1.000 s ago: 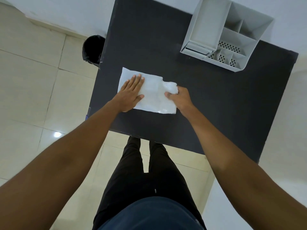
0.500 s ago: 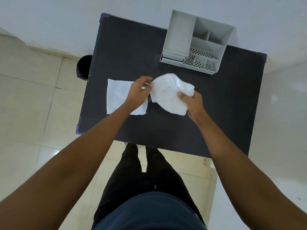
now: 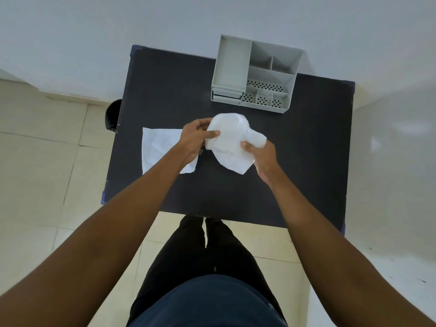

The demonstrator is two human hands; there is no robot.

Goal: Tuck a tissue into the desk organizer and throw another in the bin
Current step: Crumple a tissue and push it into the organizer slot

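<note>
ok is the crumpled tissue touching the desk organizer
Apart. The head view shows bare dark table between the crumpled tissue and the desk organizer.

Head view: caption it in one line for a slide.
Both hands, left and right, bunch a tissue above the dark table.

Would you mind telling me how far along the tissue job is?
Neither tissue is placed yet. Both hands, left hand and right hand, bunch one crumpled white tissue. A flat white tissue lies on the black table; grey plastic desk organizer and black bin await.
</note>
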